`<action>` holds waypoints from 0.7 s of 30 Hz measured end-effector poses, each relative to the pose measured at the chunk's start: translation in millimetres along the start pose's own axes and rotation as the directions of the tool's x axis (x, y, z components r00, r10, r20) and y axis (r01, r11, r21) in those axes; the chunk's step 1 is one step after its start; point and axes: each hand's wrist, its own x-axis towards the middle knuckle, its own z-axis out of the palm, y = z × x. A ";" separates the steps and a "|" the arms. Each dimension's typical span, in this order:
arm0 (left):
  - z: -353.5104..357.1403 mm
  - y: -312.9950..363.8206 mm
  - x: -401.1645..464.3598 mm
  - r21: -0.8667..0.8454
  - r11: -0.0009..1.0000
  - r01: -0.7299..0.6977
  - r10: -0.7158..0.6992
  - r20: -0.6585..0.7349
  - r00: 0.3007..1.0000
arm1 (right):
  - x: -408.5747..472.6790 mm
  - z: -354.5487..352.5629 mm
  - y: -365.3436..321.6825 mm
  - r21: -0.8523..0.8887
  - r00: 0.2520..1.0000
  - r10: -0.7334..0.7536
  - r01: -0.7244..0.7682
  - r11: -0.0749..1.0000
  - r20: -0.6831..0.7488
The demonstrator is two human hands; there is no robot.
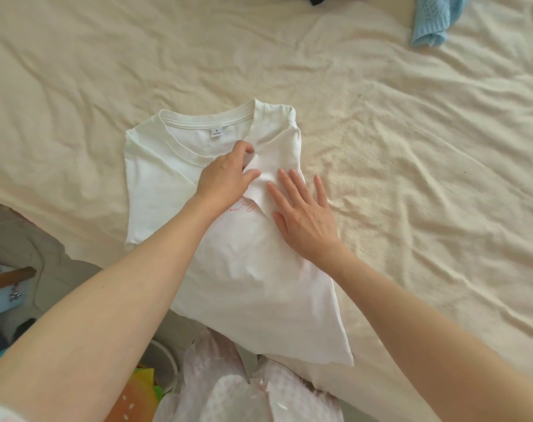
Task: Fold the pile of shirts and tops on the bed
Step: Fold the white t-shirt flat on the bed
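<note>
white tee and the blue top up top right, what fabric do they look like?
White t-shirt: looks like thin matte cotton jersey; it creases softly and has a ribbed neckband. Blue top: looks like an open, lacy knit with holes in the pattern; fibre can't be told.

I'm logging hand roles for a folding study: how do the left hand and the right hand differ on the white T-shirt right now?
The left hand has curled fingers pinching the folded-in sleeve, while the right hand lies flat with straight, spread fingers. The left hand sits nearer the collar; the right hand lies lower, toward the shirt's right edge. Both touch the white T-shirt on the bed.
</note>
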 end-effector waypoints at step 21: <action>26.2 -145.1 -201.4 -0.776 0.440 0.452 -0.577 0.141 0.804 | -162.7 8.3 -60.3 0.392 0.759 0.651 -0.593 0.703 -0.017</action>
